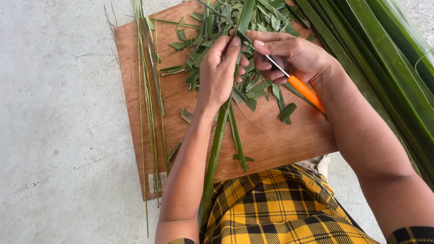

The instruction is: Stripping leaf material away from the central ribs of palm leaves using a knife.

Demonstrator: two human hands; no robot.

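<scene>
My left hand [219, 70] pinches a long green palm leaf strip [216, 149] that runs from my lap up across the wooden board [280, 140]. My right hand [289, 56] grips a small knife with an orange handle [305, 91]; its thin metal blade reaches toward the leaf between my fingertips. Both hands meet above a heap of cut green leaf pieces [226, 22] at the board's far end.
Several thin leaf midribs [149, 104] lie in a bundle along the board's left side. A stack of long green palm leaves [389, 63] lies to the right. The board rests on a pale concrete floor [58, 126]. Yellow-and-black plaid cloth [275, 208] covers my lap.
</scene>
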